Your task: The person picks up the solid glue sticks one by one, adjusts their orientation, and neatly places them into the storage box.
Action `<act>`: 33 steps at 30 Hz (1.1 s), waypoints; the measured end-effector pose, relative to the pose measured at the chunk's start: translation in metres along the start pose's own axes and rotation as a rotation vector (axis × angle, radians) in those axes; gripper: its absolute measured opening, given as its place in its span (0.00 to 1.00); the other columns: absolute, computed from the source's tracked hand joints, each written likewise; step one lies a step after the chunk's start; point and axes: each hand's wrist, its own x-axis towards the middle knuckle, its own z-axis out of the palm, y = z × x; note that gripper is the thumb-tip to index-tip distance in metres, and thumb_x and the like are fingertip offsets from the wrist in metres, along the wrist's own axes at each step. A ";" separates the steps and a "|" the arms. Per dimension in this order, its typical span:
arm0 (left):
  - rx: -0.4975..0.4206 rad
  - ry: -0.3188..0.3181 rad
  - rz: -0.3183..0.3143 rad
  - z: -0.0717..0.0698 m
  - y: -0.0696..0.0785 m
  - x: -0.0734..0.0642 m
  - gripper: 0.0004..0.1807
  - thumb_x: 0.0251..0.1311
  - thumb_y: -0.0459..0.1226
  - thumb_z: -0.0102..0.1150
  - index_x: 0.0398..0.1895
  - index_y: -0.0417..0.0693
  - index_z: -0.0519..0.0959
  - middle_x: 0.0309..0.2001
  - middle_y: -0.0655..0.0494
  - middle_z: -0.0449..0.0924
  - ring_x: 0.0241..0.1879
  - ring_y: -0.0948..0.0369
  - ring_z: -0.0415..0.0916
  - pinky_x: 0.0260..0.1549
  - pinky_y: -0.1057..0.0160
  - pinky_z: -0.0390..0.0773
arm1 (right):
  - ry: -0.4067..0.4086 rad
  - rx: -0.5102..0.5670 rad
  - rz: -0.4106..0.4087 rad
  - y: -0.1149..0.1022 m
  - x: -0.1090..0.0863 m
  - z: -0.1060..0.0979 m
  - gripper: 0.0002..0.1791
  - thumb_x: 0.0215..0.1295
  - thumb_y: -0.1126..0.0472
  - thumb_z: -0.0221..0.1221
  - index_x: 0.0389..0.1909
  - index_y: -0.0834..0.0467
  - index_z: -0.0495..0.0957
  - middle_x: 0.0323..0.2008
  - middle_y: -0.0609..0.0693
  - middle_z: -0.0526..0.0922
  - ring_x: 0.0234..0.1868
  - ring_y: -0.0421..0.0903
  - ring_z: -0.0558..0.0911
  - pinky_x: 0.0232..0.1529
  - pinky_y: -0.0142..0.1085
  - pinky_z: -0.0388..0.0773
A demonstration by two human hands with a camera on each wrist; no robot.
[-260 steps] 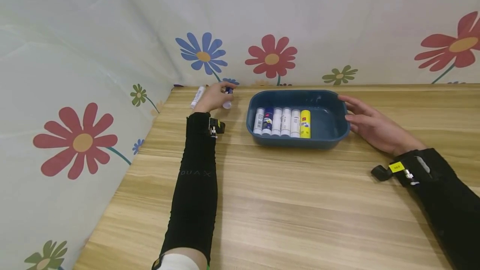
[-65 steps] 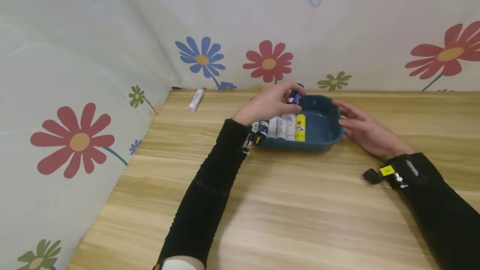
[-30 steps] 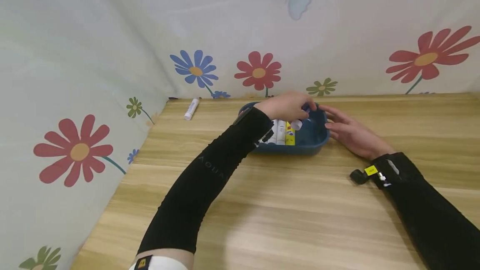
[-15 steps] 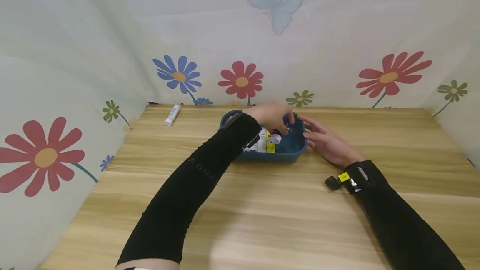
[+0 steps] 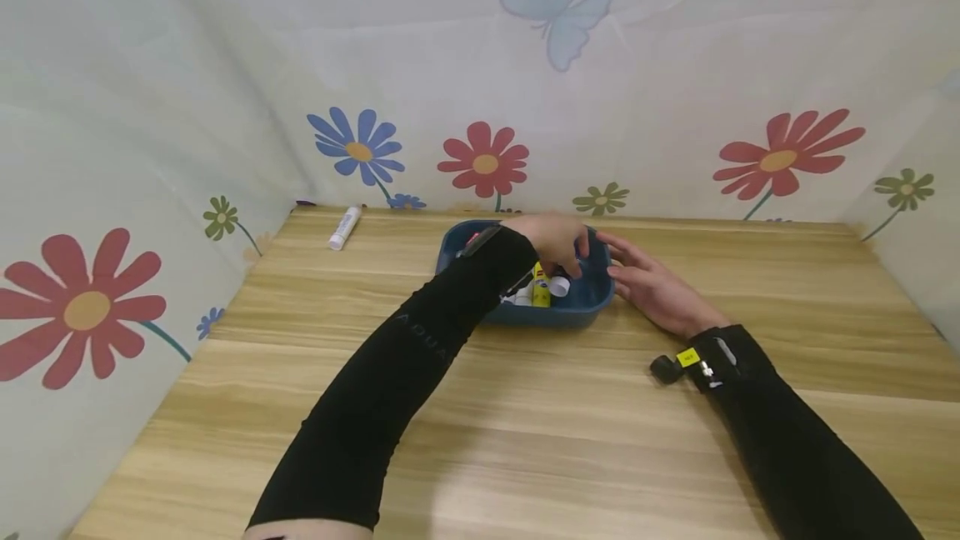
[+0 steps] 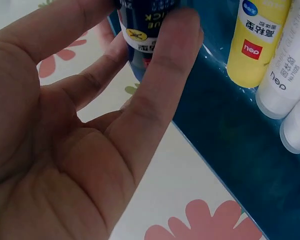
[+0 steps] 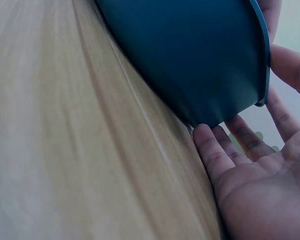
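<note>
My left hand [image 5: 553, 240] reaches into the blue plastic box [image 5: 547, 317] and grips a dark blue glue stick [image 6: 142, 37] between thumb and fingers. Its white end [image 5: 559, 287] shows below the fingers, right beside a yellow glue stick [image 5: 541, 290]. White glue sticks [image 6: 286, 65] lie in a row past the yellow one; my left sleeve covers much of that row in the head view. At the box's right end my right hand [image 5: 660, 286] rests with extended fingers against the outer wall [image 7: 190, 55], its thumb at the rim.
One white glue stick [image 5: 345, 228] lies on the wooden table [image 5: 570, 440], left of the box near the back edge. A flower-printed sheet [image 5: 660, 90] rises behind the table and along its sides.
My left hand has carried the dark blue glue stick from the table's back left into the box, lowering it beside the yellow one. The right hand stays at the box; the head view has shifted.
</note>
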 end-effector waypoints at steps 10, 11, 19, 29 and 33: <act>0.059 -0.067 -0.075 0.002 0.005 -0.003 0.20 0.62 0.43 0.64 0.56 0.50 0.73 0.46 0.56 0.78 0.37 0.60 0.83 0.37 0.67 0.79 | -0.001 0.007 0.000 -0.001 -0.002 -0.002 0.33 0.76 0.66 0.44 0.78 0.46 0.49 0.79 0.54 0.38 0.75 0.46 0.52 0.62 0.30 0.67; 0.080 -0.071 -0.088 0.002 0.006 -0.004 0.20 0.62 0.44 0.64 0.55 0.51 0.74 0.44 0.56 0.78 0.38 0.60 0.83 0.36 0.67 0.78 | -0.001 0.005 0.002 -0.001 -0.002 -0.002 0.33 0.76 0.66 0.44 0.78 0.46 0.49 0.79 0.54 0.38 0.75 0.47 0.51 0.62 0.30 0.66; 0.204 -0.096 -0.137 0.000 0.012 -0.005 0.19 0.64 0.48 0.61 0.54 0.53 0.73 0.46 0.58 0.80 0.44 0.58 0.83 0.32 0.67 0.73 | -0.002 0.007 0.001 -0.002 -0.001 -0.001 0.32 0.76 0.65 0.43 0.77 0.46 0.49 0.78 0.54 0.41 0.74 0.47 0.54 0.63 0.31 0.66; 0.345 -0.107 -0.209 0.000 0.016 0.004 0.21 0.63 0.53 0.60 0.56 0.58 0.75 0.50 0.64 0.80 0.44 0.65 0.81 0.44 0.64 0.76 | 0.001 -0.004 0.009 -0.004 -0.003 -0.001 0.32 0.77 0.65 0.44 0.78 0.46 0.49 0.78 0.53 0.41 0.74 0.47 0.54 0.62 0.30 0.67; 0.403 -0.102 -0.229 0.000 0.017 0.004 0.23 0.63 0.55 0.59 0.58 0.60 0.75 0.53 0.66 0.78 0.46 0.66 0.76 0.54 0.60 0.74 | 0.001 -0.007 0.016 -0.004 -0.003 0.000 0.32 0.76 0.64 0.45 0.77 0.45 0.50 0.79 0.52 0.41 0.75 0.49 0.52 0.63 0.31 0.66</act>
